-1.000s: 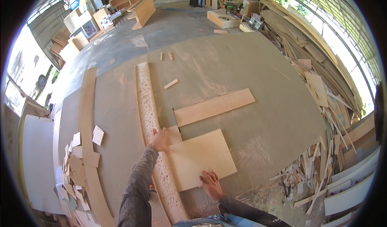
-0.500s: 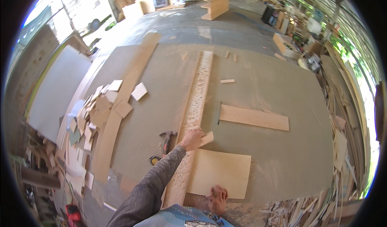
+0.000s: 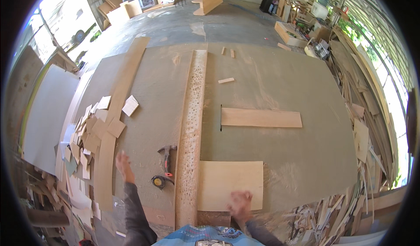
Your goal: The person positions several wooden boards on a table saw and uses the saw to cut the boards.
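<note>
My left hand [image 3: 124, 166] hovers left of a claw hammer [image 3: 167, 158], beside a long plain board [image 3: 106, 163]. Its fingers look loosely stretched out, with nothing visible in them. Over the lower part of a pale square panel [image 3: 229, 180] is my right hand [image 3: 240, 203]; motion smears its fingers, so its grip is unclear. The panel lies against the right side of a long narrow board [image 3: 191, 115] covered in small dark spots. A yellow and black tape measure [image 3: 158, 181] rests just below the hammer.
A heap of small wood offcuts [image 3: 89, 134] lies at the left across the plain board. A shorter plank [image 3: 261, 117] with a dark strip at its left end lies right of centre. Scrap strips [image 3: 317, 219] crowd the near right, and stacked boards [image 3: 367, 93] line the right side.
My left hand has left the spotted board and swung left past the hammer; the small wood piece it held is no longer seen there. My right hand has lifted slightly. The view has shifted right.
</note>
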Demonstrator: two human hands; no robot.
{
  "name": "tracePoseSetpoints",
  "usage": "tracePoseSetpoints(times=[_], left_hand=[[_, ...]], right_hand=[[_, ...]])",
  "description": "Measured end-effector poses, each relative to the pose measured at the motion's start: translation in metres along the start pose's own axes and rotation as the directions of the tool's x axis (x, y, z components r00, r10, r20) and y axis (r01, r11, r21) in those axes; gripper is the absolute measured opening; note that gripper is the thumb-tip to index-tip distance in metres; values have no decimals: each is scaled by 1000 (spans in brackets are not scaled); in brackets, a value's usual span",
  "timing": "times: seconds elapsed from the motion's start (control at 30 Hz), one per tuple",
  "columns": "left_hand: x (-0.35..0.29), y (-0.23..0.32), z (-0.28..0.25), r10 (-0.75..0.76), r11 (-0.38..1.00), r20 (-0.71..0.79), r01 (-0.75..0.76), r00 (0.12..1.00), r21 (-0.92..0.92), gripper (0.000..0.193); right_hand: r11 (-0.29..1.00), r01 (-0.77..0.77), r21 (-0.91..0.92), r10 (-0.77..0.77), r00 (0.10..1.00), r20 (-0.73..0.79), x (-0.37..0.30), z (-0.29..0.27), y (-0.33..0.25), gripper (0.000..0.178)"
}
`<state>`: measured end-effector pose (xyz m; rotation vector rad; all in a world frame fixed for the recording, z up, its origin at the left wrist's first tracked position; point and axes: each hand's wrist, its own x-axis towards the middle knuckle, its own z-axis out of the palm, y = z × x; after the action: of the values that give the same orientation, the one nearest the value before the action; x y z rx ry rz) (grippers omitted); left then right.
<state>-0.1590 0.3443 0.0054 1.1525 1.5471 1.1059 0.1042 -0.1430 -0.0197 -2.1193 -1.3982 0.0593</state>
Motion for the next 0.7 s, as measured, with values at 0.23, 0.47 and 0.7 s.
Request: tracePoseSetpoints(times=[0.23,0.47,0.7], left_hand=[[-221,-14,61,459,657,636,-719,621,228,34],[-334,-17,72,97,455,993,-884,-74,-110,63],[-328,-1,70,-210,329,976,-944,-64,9,85]], right_hand=[[897,-369,-244,310,918,-247,186,-6,194,53],[823,-279,-495,374,922,102,303,-62,252,53],[743,-188,-642,454,847,277,296,-79,242,75]])
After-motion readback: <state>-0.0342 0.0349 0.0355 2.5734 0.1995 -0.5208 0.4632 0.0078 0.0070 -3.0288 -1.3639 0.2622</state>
